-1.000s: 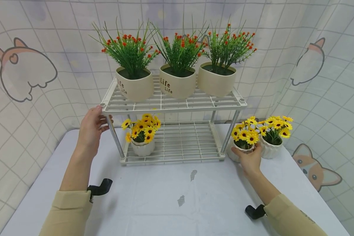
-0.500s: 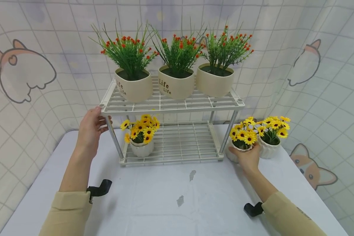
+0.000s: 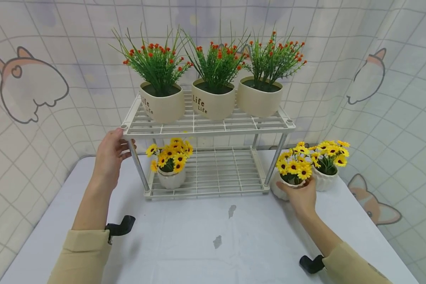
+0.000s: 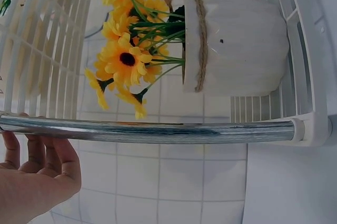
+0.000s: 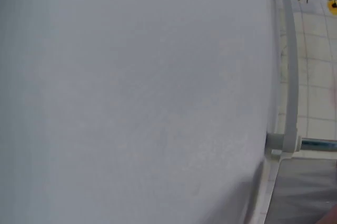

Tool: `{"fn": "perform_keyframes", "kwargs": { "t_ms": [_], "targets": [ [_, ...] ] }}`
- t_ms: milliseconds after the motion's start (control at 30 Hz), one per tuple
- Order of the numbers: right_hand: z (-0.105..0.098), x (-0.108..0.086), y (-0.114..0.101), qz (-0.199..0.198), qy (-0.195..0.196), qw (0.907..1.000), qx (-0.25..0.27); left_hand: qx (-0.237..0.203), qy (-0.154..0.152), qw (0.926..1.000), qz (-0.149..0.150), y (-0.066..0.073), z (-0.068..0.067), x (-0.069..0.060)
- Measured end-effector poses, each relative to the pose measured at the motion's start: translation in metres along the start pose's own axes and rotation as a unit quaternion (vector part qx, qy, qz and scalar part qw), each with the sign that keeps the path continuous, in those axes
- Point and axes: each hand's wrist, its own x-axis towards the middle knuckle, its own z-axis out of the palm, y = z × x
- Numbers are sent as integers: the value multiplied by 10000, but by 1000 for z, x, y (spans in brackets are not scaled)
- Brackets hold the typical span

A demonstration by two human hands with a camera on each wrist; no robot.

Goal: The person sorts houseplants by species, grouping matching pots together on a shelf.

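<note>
My left hand (image 3: 108, 152) holds the upper left front corner of a white two-tier wire rack (image 3: 209, 134), its fingers bent around the metal post (image 4: 158, 130). With my right hand (image 3: 301, 197) I grip a white flower pot (image 3: 279, 192) of yellow daisy-like flowers (image 3: 294, 165), just outside the rack's right front post. Whether its base touches the table cannot be made out. In the right wrist view the pot (image 5: 303, 190) shows partly at the lower right, close to the rack's foot. A similar potted plant (image 3: 324, 179) stands behind my right hand.
On the top tier stand three cream pots (image 3: 213, 100) of green grass with red flowers. The lower tier bears a twine-tied white pot (image 4: 237, 47) of yellow flowers at its left end. A white cloth covers the table (image 3: 184, 240); a patterned curtain (image 3: 92, 79) hangs behind.
My right hand and the flower pot it grips have shifted slightly toward me. My left hand stays on the rack's corner, and the other pots have not moved.
</note>
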Motion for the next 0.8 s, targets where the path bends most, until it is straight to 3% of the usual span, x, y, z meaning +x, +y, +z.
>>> {"fn": "perform_keyframes", "kwargs": {
  "t_ms": [400, 600, 800],
  "targets": [
    [-14, -33, -8, 255, -265, 9993, 7, 114, -4, 9999, 13, -1, 2, 1],
    [-13, -53, -13, 128, -728, 9971, 190, 118, 6, 9999, 37, 0, 1, 1],
    [1, -70, -22, 135, -1175, 9926, 265, 77, 17, 10000, 12, 0, 2, 0]
  ]
}}
